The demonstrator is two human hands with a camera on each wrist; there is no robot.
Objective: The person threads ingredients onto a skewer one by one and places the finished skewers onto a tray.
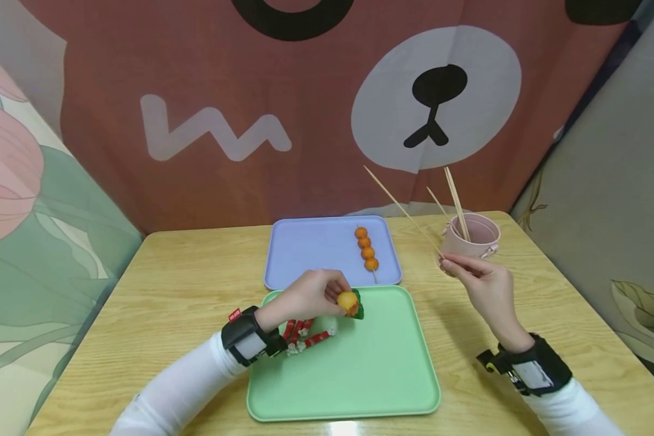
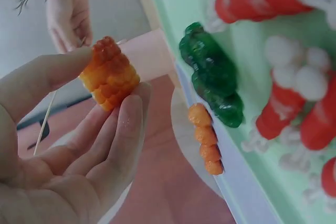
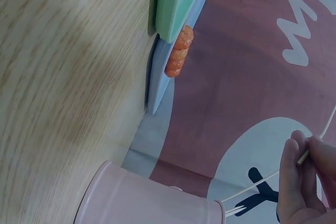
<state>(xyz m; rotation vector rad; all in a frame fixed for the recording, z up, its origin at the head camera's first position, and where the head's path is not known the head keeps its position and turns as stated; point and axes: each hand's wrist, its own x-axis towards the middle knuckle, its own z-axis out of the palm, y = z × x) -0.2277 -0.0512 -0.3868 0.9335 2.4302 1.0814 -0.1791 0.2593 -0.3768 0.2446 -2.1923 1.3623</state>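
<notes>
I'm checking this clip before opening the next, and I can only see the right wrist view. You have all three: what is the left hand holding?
Observer: The left hand is pinching a small piece of corn.
Reviewer: The stick in the right hand runs out of my picture. Is anything threaded on its far end?
Observer: No, the head view shows it bare all the way to its tip.
Reviewer: And the top of the green tray? I only get its edge.
Observer: Several red-and-white rolls lie on its left part, some partly hidden by the left arm in the head view.
</notes>
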